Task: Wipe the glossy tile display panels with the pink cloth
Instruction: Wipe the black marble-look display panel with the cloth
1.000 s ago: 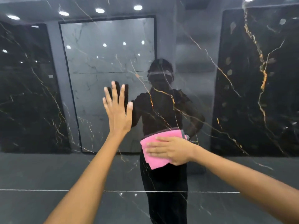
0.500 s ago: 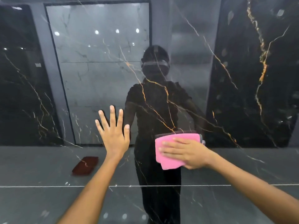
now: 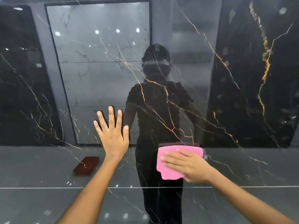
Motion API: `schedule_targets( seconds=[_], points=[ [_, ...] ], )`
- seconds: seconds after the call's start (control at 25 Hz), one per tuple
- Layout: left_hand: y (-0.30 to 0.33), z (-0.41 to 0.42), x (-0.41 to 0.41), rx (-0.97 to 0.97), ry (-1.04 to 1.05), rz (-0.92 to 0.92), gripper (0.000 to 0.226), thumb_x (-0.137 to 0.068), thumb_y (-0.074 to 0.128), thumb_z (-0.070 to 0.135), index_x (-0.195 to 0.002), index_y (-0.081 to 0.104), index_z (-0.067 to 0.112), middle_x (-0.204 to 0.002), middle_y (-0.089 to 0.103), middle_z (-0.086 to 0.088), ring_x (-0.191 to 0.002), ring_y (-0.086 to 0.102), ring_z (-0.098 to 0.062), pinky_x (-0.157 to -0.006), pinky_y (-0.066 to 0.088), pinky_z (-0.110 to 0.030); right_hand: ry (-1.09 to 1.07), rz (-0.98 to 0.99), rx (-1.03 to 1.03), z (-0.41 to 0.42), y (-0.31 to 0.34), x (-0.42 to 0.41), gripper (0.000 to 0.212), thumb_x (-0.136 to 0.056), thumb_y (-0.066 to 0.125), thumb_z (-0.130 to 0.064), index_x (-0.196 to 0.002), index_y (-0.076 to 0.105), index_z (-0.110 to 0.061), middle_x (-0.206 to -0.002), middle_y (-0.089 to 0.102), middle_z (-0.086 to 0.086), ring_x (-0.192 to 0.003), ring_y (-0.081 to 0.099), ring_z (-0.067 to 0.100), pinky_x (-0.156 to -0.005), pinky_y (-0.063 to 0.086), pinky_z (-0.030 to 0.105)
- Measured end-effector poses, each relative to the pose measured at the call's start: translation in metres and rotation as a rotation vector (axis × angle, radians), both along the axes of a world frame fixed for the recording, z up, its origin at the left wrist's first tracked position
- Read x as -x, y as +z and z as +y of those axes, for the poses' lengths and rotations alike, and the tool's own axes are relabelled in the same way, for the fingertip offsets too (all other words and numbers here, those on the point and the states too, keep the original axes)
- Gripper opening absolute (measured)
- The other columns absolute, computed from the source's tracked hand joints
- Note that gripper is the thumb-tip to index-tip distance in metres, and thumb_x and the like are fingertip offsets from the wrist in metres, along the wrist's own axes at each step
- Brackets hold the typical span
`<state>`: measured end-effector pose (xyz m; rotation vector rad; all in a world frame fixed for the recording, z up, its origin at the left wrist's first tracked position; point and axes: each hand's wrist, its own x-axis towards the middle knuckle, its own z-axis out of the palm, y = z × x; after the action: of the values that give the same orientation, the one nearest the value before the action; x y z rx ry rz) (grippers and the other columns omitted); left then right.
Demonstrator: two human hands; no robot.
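A glossy black tile panel [image 3: 226,88] with gold and white veins fills the view straight ahead. My right hand [image 3: 189,165] lies flat with straight fingers on a folded pink cloth [image 3: 169,172] and presses it against the panel at lower centre-right. My left hand [image 3: 111,136] is spread with its palm flat on the panel, left of the cloth. The panel mirrors a person in dark clothes and the room behind.
A thin horizontal joint line [image 3: 48,188] crosses the panel below both hands. Reflected in the gloss are a grey marble panel [image 3: 100,62], dark side panels, ceiling lights and a small dark red object [image 3: 86,165] lying on the floor.
My right hand has slid the pink cloth down and to the right across the panel. My left hand has shifted lower on the panel, and the view has tilted down.
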<state>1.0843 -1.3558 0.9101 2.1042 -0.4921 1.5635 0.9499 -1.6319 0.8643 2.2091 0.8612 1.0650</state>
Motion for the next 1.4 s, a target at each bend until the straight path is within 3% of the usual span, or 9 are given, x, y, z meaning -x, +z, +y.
schedule_targets(
  seconds=[0.2, 0.48, 0.64, 0.72, 0.92, 1.04, 1.16, 1.24, 1.4],
  points=[
    [0.001, 0.002, -0.001, -0.008, -0.006, 0.008, 0.055, -0.104, 0.022, 0.04, -0.157, 0.012, 0.029, -0.163, 0.01, -0.004, -0.146, 0.006, -0.046, -0.117, 0.002, -0.057, 0.093, -0.391, -0.683, 0.048, 0.14, -0.032, 0.063, -0.074, 0.057, -0.001, -0.137, 0.05, -0.01, -0.149, 0.042, 0.011, -0.142, 0.029, 0.029, -0.113, 0.025, 0.048],
    [0.001, 0.002, 0.001, -0.011, -0.003, 0.034, 0.053, -0.104, 0.022, 0.041, -0.156, 0.016, 0.028, -0.162, 0.011, -0.004, -0.146, 0.006, -0.046, -0.117, 0.003, -0.058, 0.002, 0.058, 0.235, 0.031, -0.013, -0.01, 0.079, -0.068, 0.064, -0.011, -0.144, 0.043, -0.017, -0.151, 0.039, -0.002, -0.146, 0.02, 0.016, -0.122, -0.004, 0.038],
    [0.0, 0.002, 0.001, -0.024, 0.008, 0.019, 0.054, -0.105, 0.02, 0.042, -0.156, 0.015, 0.027, -0.162, 0.008, -0.003, -0.147, 0.006, -0.044, -0.117, 0.003, -0.057, 0.009, -0.363, -0.548, -0.006, 0.09, -0.01, 0.061, -0.08, 0.047, -0.01, -0.141, 0.045, -0.008, -0.144, 0.046, 0.011, -0.146, 0.024, 0.024, -0.115, 0.025, 0.044],
    [-0.002, 0.002, 0.002, -0.016, 0.011, 0.027, 0.054, -0.105, 0.02, 0.041, -0.156, 0.015, 0.027, -0.162, 0.012, -0.005, -0.146, 0.007, -0.044, -0.117, 0.003, -0.057, -0.05, -0.437, -0.699, -0.01, 0.078, -0.006, 0.059, -0.085, 0.047, -0.017, -0.144, 0.042, -0.01, -0.153, 0.036, 0.01, -0.143, 0.028, 0.032, -0.109, 0.029, 0.049],
    [0.007, 0.006, 0.01, -0.027, -0.046, 0.056, 0.05, -0.105, 0.023, 0.039, -0.154, 0.021, 0.027, -0.162, 0.014, -0.01, -0.147, 0.003, -0.042, -0.117, -0.002, -0.057, -0.139, -0.006, 0.059, -0.003, -0.054, 0.018, 0.101, -0.066, 0.054, -0.023, -0.155, 0.007, -0.021, -0.163, -0.003, -0.003, -0.15, 0.003, 0.015, -0.119, -0.001, 0.036],
    [-0.032, 0.012, 0.024, 0.061, -0.084, 0.118, 0.053, -0.103, 0.025, 0.039, -0.155, 0.017, 0.029, -0.164, -0.003, 0.001, -0.15, -0.007, -0.032, -0.116, -0.012, -0.053, -0.065, -0.227, -0.279, -0.008, 0.013, 0.009, 0.09, -0.067, 0.053, -0.019, -0.152, 0.025, -0.023, -0.163, 0.009, -0.003, -0.149, 0.012, 0.018, -0.118, 0.009, 0.036],
    [-0.078, 0.013, 0.023, 0.122, -0.036, 0.237, 0.051, -0.104, 0.016, 0.042, -0.152, 0.023, 0.025, -0.163, -0.013, 0.009, -0.148, -0.002, -0.04, -0.114, 0.002, -0.065, -0.056, -0.435, -0.742, 0.025, 0.069, -0.017, 0.068, -0.073, 0.06, -0.012, -0.139, 0.045, -0.012, -0.149, 0.034, 0.012, -0.139, 0.031, 0.035, -0.112, 0.024, 0.048],
    [-0.089, 0.011, 0.013, 0.106, -0.04, 0.232, 0.052, -0.105, 0.012, 0.043, -0.149, 0.028, 0.021, -0.163, -0.012, 0.009, -0.145, 0.004, -0.045, -0.114, 0.002, -0.061, -0.026, -0.346, -0.568, 0.051, 0.025, -0.033, 0.077, -0.068, 0.057, -0.005, -0.142, 0.038, -0.009, -0.143, 0.039, 0.01, -0.132, 0.038, 0.032, -0.113, 0.022, 0.045],
    [-0.095, 0.011, 0.003, 0.111, -0.036, 0.138, 0.05, -0.104, 0.015, 0.04, -0.153, 0.023, 0.027, -0.164, -0.007, 0.007, -0.143, 0.007, -0.047, -0.116, -0.004, -0.055, -0.125, 0.151, 0.273, 0.038, -0.108, -0.007, 0.094, -0.064, 0.07, -0.017, -0.15, 0.031, -0.017, -0.156, 0.03, -0.004, -0.146, 0.019, 0.017, -0.121, -0.009, 0.04]
  ],
)
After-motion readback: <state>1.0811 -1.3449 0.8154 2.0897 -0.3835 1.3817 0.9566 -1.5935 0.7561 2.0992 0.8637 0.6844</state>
